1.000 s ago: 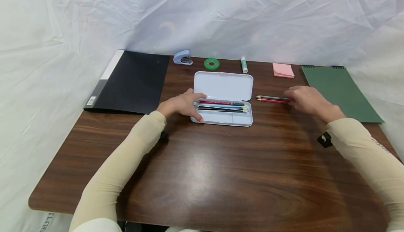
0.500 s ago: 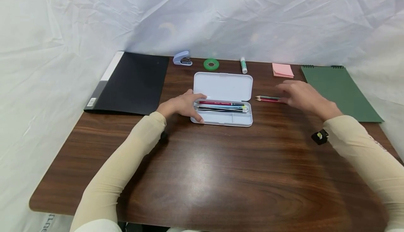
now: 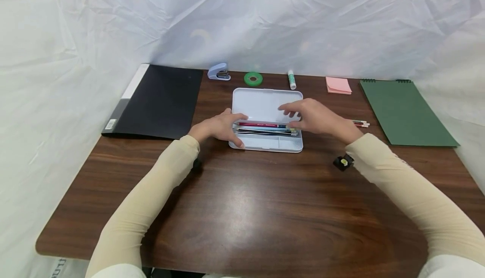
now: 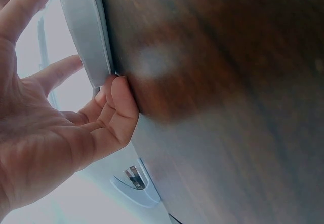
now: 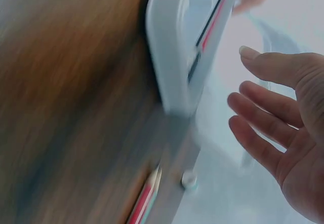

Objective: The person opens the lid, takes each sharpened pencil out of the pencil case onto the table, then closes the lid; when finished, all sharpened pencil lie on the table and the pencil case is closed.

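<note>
A white pencil case [image 3: 261,144] lies with its lid [image 3: 257,101] folded back. Inside are a red pencil [image 3: 261,124] and several dark and light blue ones. My left hand [image 3: 219,127] holds the case's left end, thumb at the front corner and fingers toward the hinge; in the left wrist view its fingertips [image 4: 121,95] curl against the case's edge. Over the right end hovers my right hand [image 3: 312,116], fingers spread with nothing between them. Red and green pencils [image 3: 361,123] lie on the table behind that wrist, partly hidden by it.
A black folder [image 3: 163,101] lies at left. Along the back edge stand a stapler [image 3: 219,72], green tape roll [image 3: 253,78], glue stick [image 3: 291,79] and pink sticky notes [image 3: 338,85]. At right lies a green spiral pad [image 3: 409,112].
My right hand has left the loose pencils and moved left, to above the case's right end. My left hand stays on the case.
</note>
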Demonstrator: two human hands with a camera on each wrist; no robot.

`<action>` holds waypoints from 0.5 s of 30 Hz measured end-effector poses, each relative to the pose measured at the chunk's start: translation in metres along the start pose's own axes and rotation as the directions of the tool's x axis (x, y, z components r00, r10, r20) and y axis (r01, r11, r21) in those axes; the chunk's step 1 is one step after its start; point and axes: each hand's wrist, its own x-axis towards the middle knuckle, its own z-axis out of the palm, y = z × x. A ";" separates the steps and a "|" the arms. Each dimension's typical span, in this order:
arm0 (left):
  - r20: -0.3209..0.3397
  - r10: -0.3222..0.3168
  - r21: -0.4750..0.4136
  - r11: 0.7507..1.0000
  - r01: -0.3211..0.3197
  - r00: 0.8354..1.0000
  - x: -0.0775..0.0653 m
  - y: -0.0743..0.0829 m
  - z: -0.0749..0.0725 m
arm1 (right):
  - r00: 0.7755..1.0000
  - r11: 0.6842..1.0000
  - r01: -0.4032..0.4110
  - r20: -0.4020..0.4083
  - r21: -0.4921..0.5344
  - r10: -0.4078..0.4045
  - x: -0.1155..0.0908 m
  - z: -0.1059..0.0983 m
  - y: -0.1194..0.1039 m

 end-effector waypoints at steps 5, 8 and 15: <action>0.000 -0.002 0.001 1.000 0.002 1.000 0.000 0.001 0.000 | 0.995 0.998 0.059 0.079 -0.010 -0.058 0.016 0.013 -0.019; -0.003 -0.001 0.004 1.000 0.001 1.000 0.001 0.000 0.001 | 0.990 0.996 0.090 0.107 -0.018 -0.087 0.023 0.020 -0.025; -0.002 -0.003 0.020 1.000 0.003 1.000 0.002 -0.001 0.001 | 0.986 0.992 0.126 0.111 -0.022 -0.123 0.032 0.026 -0.031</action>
